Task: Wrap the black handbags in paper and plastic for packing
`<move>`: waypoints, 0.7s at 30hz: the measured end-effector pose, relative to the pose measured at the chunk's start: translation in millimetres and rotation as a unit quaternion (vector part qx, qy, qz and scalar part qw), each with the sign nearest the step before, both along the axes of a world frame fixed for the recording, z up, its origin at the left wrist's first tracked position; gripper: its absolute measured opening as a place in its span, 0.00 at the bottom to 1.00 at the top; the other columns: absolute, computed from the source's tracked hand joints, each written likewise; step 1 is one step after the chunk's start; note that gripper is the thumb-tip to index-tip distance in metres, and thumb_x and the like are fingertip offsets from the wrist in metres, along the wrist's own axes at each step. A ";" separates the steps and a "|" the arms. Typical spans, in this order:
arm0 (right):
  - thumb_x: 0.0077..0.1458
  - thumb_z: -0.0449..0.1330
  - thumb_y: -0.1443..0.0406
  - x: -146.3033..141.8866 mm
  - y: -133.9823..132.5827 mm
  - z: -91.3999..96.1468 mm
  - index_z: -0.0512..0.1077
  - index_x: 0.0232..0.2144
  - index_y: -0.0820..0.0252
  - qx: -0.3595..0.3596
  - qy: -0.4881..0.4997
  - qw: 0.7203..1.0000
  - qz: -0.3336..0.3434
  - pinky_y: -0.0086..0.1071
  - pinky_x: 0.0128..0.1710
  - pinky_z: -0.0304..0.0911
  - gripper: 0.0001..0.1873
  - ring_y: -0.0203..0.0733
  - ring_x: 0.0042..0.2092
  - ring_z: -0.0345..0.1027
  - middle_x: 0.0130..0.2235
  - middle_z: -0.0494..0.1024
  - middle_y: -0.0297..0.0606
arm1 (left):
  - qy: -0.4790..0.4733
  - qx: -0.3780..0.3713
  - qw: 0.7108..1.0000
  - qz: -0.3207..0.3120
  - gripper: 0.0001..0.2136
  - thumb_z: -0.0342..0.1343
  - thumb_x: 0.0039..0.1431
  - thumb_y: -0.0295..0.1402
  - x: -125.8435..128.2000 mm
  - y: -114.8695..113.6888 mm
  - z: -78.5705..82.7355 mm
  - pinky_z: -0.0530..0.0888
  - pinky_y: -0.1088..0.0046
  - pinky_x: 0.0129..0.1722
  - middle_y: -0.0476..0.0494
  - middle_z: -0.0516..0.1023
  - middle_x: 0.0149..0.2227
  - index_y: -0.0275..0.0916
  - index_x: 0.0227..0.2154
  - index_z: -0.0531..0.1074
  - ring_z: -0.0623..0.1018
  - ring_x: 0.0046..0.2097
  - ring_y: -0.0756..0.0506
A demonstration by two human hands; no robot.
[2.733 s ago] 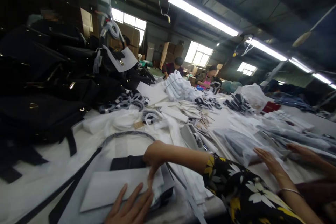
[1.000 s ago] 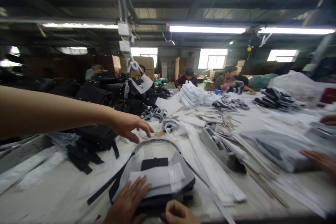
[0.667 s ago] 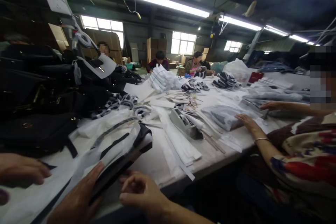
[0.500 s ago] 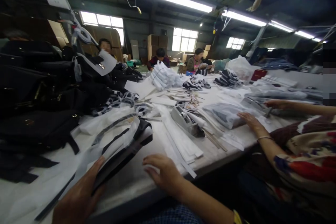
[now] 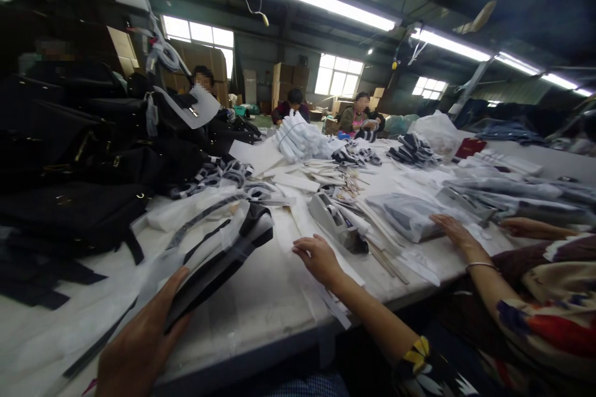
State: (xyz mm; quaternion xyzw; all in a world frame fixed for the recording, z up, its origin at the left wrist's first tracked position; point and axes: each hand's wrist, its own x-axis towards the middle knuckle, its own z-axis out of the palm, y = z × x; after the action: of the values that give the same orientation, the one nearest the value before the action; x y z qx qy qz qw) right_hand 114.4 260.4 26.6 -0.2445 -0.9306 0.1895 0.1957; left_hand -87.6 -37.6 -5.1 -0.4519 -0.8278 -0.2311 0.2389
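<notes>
My left hand is closed around the near end of a folded black strap bundled with white wrapping. The bundle slants up and away over the table, its black fold at the far end. My right hand is over the table to the right of the bundle, palm down, fingers stretched out and slightly bent, holding nothing visible. Just beyond it stands a grey tape dispenser. White flat strips lie beneath and beside the right hand.
Black bags are heaped on the left. Coiled straps and a tied white bundle lie farther back. At right, a co-worker's hand rests by a plastic-wrapped dark item. Other people sit across the table.
My right hand has moved forward and right, away from the table's front edge toward the tape dispenser. My left hand keeps its hold on the strap bundle. The view has shifted slightly left.
</notes>
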 end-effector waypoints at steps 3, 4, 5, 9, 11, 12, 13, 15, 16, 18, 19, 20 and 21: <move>0.63 0.57 0.62 -3.9 -30.7 4.1 0.79 0.41 0.54 -0.032 0.013 0.997 0.063 0.32 0.54 0.62 0.11 0.41 0.49 0.74 0.47 0.81 0.38 | 0.026 -0.037 0.999 0.025 0.28 0.46 0.68 0.37 0.6 1.4 0.1 0.74 0.68 0.23 0.46 0.74 0.58 0.52 0.68 0.46 0.82 0.36 0.41; 0.62 0.58 0.63 -2.7 -44.0 2.4 0.80 0.40 0.55 -0.055 0.006 0.993 0.104 0.29 0.51 0.64 0.10 0.40 0.48 0.75 0.46 0.82 0.37 | 0.029 -0.038 0.999 0.026 0.28 0.46 0.68 0.37 0.7 1.8 0.0 0.74 0.68 0.23 0.45 0.74 0.57 0.52 0.68 0.46 0.82 0.36 0.41; 0.61 0.59 0.62 -0.6 -57.3 0.0 0.80 0.39 0.55 -0.082 -0.009 0.985 0.153 0.27 0.49 0.65 0.10 0.40 0.47 0.75 0.45 0.82 0.37 | 0.033 -0.035 0.999 0.023 0.28 0.45 0.68 0.37 0.9 2.3 0.0 0.74 0.68 0.23 0.45 0.74 0.58 0.52 0.68 0.46 0.82 0.36 0.41; 0.61 0.59 0.56 4.8 -91.3 -5.4 0.80 0.37 0.54 -0.154 -0.031 0.965 0.210 0.27 0.45 0.66 0.12 0.40 0.41 0.77 0.38 0.83 0.35 | 0.028 -0.016 0.999 -0.006 0.28 0.44 0.68 0.39 2.5 5.8 3.3 0.78 0.67 0.35 0.47 0.71 0.60 0.51 0.68 0.44 0.82 0.40 0.41; 0.63 0.56 0.57 -2.0 -93.7 -4.1 0.79 0.41 0.55 -0.138 0.010 0.982 0.131 0.31 0.48 0.66 0.14 0.42 0.44 0.76 0.41 0.82 0.38 | 0.019 -0.012 1.000 -0.014 0.29 0.45 0.68 0.38 3.4 7.9 6.3 0.78 0.67 0.40 0.48 0.70 0.61 0.51 0.68 0.44 0.82 0.43 0.41; 0.64 0.55 0.59 -7.9 -92.8 -3.9 0.78 0.44 0.57 -0.120 0.027 0.988 0.097 0.33 0.51 0.65 0.14 0.44 0.47 0.74 0.45 0.81 0.41 | 0.017 -0.010 1.000 -0.014 0.29 0.45 0.68 0.38 3.8 8.8 7.6 0.78 0.67 0.42 0.48 0.70 0.61 0.51 0.68 0.44 0.81 0.45 0.41; 0.63 0.55 0.62 -14.8 -91.5 -4.7 0.77 0.48 0.58 -0.104 0.033 0.991 0.081 0.36 0.54 0.64 0.15 0.46 0.51 0.72 0.49 0.79 0.44 | 0.015 -0.009 1.000 -0.013 0.29 0.46 0.67 0.37 3.9 9.5 8.6 0.77 0.66 0.44 0.48 0.70 0.61 0.51 0.68 0.44 0.81 0.46 0.41; 0.60 0.58 0.63 -29.3 -90.3 -10.3 0.72 0.55 0.61 -0.091 0.018 0.992 0.088 0.41 0.58 0.61 0.21 0.51 0.57 0.67 0.56 0.73 0.48 | 0.009 -0.011 1.000 -0.007 0.29 0.47 0.67 0.36 3.6 10.2 9.4 0.77 0.66 0.46 0.48 0.70 0.61 0.50 0.68 0.45 0.81 0.46 0.41; 0.58 0.60 0.62 -36.2 -90.8 -14.9 0.69 0.58 0.63 -0.094 0.002 0.990 0.103 0.43 0.60 0.59 0.26 0.53 0.59 0.64 0.59 0.71 0.50 | 0.004 -0.014 1.000 -0.003 0.29 0.47 0.67 0.36 3.2 10.3 9.4 0.77 0.66 0.46 0.47 0.70 0.61 0.50 0.68 0.45 0.81 0.47 0.41; 0.56 0.62 0.61 -48.3 -93.0 -26.4 0.62 0.62 0.65 -0.102 -0.018 0.986 0.133 0.48 0.64 0.54 0.34 0.57 0.63 0.58 0.62 0.66 0.52 | -0.004 -0.020 1.000 0.001 0.30 0.49 0.66 0.36 2.1 10.5 9.2 0.77 0.67 0.45 0.47 0.69 0.61 0.50 0.68 0.45 0.81 0.47 0.41; 0.55 0.62 0.62 -53.9 -94.1 -32.2 0.60 0.64 0.66 -0.104 -0.017 0.984 0.142 0.49 0.65 0.51 0.36 0.58 0.65 0.56 0.63 0.65 0.53 | -0.006 -0.020 1.000 0.005 0.31 0.50 0.66 0.35 1.5 10.9 9.4 0.77 0.67 0.45 0.47 0.69 0.62 0.50 0.68 0.45 0.81 0.47 0.41; 0.55 0.62 0.64 -59.1 -94.8 -37.3 0.58 0.64 0.66 -0.109 -0.005 0.984 0.142 0.50 0.66 0.49 0.37 0.58 0.65 0.55 0.63 0.65 0.53 | -0.006 -0.016 1.000 0.008 0.31 0.51 0.66 0.35 1.0 11.5 9.9 0.77 0.67 0.44 0.48 0.69 0.62 0.51 0.68 0.45 0.81 0.48 0.41; 0.56 0.60 0.66 -64.0 -94.7 -41.2 0.57 0.65 0.66 -0.123 0.014 0.983 0.133 0.49 0.65 0.50 0.36 0.56 0.64 0.57 0.62 0.67 0.52 | -0.004 -0.011 1.000 0.009 0.32 0.51 0.65 0.35 0.6 12.2 10.9 0.77 0.67 0.44 0.48 0.69 0.62 0.51 0.68 0.45 0.80 0.48 0.41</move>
State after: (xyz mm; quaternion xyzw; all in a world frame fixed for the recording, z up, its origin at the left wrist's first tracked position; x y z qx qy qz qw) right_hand 50.3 165.6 -14.6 -0.1383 -0.9215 0.3302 0.1506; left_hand -87.1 -25.3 5.8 -0.4458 -0.8356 -0.2213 0.2327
